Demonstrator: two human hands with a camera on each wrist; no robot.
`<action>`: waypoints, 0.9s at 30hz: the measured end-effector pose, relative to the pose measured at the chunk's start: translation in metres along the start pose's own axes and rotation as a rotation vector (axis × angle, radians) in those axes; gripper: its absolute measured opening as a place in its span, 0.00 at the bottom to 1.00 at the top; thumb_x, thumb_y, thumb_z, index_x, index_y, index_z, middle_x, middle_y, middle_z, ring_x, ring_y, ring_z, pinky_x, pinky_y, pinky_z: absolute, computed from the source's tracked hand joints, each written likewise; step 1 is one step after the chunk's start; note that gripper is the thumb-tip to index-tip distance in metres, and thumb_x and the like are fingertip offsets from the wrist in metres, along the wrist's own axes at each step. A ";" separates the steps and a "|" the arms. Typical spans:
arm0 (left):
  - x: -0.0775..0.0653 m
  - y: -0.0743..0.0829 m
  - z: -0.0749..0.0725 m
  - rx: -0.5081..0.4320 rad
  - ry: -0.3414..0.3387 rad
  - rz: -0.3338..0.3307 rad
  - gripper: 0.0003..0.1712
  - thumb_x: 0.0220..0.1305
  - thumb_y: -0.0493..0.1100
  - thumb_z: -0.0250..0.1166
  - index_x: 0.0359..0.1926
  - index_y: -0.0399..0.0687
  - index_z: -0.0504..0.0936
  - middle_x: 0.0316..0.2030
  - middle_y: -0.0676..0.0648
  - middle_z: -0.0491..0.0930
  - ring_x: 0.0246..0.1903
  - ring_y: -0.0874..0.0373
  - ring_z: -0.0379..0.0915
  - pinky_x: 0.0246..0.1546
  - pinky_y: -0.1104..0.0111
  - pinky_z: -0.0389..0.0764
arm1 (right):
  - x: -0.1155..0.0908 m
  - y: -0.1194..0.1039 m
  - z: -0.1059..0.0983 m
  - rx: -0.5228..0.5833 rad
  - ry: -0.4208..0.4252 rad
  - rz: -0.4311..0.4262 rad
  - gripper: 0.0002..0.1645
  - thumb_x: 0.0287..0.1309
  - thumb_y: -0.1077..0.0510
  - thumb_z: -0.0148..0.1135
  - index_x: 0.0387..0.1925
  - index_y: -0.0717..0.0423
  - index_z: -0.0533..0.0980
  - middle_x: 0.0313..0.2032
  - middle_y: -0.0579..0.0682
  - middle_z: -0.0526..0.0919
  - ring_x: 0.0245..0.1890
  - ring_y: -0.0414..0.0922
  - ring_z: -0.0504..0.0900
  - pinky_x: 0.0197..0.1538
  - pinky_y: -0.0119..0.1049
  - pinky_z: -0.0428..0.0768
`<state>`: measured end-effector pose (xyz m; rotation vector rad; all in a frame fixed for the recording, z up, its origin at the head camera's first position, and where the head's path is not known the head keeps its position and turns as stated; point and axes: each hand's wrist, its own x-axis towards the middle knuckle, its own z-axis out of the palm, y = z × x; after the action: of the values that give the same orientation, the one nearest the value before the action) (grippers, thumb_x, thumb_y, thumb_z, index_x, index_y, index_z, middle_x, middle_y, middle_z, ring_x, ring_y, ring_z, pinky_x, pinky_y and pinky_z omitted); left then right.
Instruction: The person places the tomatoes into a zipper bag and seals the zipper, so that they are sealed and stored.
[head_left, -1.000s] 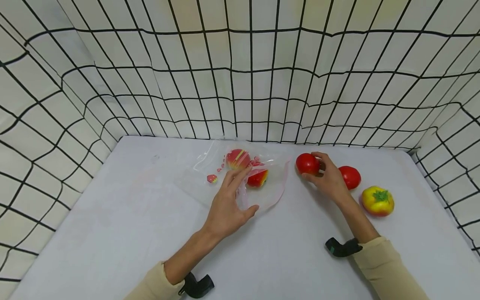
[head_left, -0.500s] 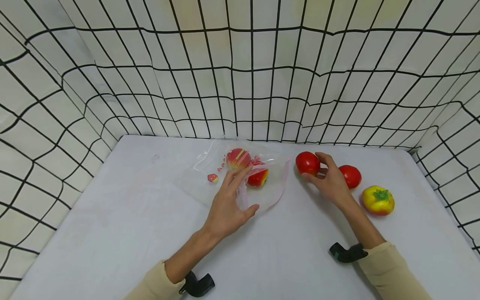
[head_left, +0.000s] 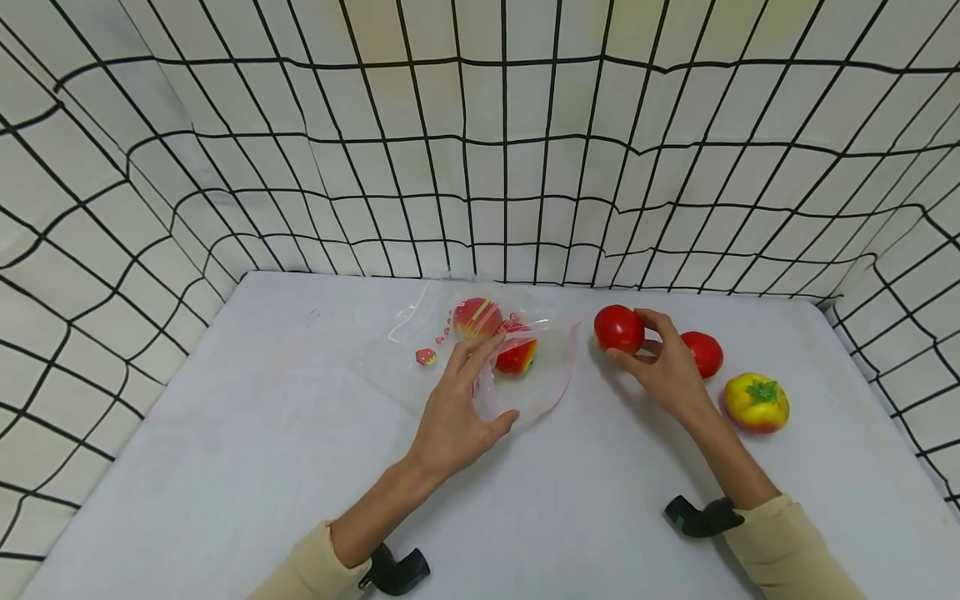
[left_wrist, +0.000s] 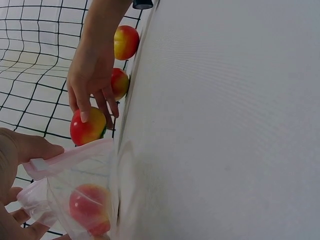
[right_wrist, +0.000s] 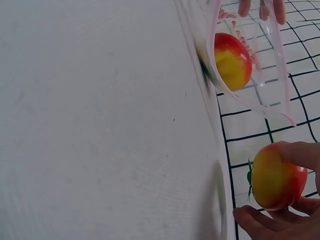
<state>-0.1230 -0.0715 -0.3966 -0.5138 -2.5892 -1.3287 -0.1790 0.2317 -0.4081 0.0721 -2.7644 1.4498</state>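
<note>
In the head view my right hand (head_left: pixel 666 362) holds a red-and-yellow tomato (head_left: pixel 618 329), its thumb and fingers around the right side. The right wrist view shows green leaves on this tomato (right_wrist: pixel 277 177). My left hand (head_left: pixel 457 417) grips the near edge of a clear plastic bag (head_left: pixel 551 392) with a pink rim and printed red shapes. The left wrist view shows the thumb along the rim of the bag (left_wrist: pixel 75 165) and the bag's mouth standing apart. Inside lie a tomato (head_left: pixel 516 358) and a second round red fruit (head_left: pixel 477 318), seen partly through the plastic.
Right of my right hand another red tomato (head_left: pixel 703 354) lies on the white table (head_left: pixel 225 450), partly behind the hand. Nearer stands a yellow-and-red tomato (head_left: pixel 756 402), green leaves up. A black grid net (head_left: pixel 502 200) over white walls encloses the table's back and sides.
My right hand has shifted slightly right with the tomato, and its forearm has drawn a little nearer and to the right. The left hand and bag stay put.
</note>
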 end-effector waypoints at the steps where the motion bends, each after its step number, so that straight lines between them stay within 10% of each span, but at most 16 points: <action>1: 0.000 0.000 0.000 -0.001 0.000 -0.001 0.55 0.48 0.36 0.83 0.77 0.55 0.68 0.69 0.49 0.70 0.71 0.54 0.68 0.58 0.56 0.86 | 0.000 0.000 0.000 0.003 0.005 -0.002 0.50 0.64 0.56 0.72 0.79 0.54 0.55 0.76 0.61 0.64 0.66 0.63 0.77 0.60 0.60 0.84; 10: 0.000 0.000 0.000 -0.001 0.001 -0.005 0.55 0.48 0.36 0.83 0.77 0.56 0.68 0.69 0.49 0.70 0.71 0.54 0.68 0.58 0.56 0.86 | -0.007 -0.004 -0.001 0.041 -0.012 -0.014 0.50 0.62 0.55 0.74 0.79 0.52 0.56 0.75 0.59 0.66 0.66 0.60 0.77 0.57 0.41 0.88; 27: -0.001 0.000 0.001 -0.009 0.004 -0.008 0.56 0.47 0.36 0.83 0.77 0.55 0.68 0.69 0.49 0.70 0.71 0.53 0.67 0.57 0.55 0.87 | -0.022 -0.007 0.001 0.055 -0.027 -0.043 0.50 0.61 0.55 0.75 0.78 0.51 0.57 0.75 0.57 0.67 0.64 0.58 0.79 0.56 0.42 0.89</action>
<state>-0.1224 -0.0708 -0.3971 -0.5028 -2.5855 -1.3433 -0.1561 0.2272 -0.4036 0.1518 -2.7257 1.5254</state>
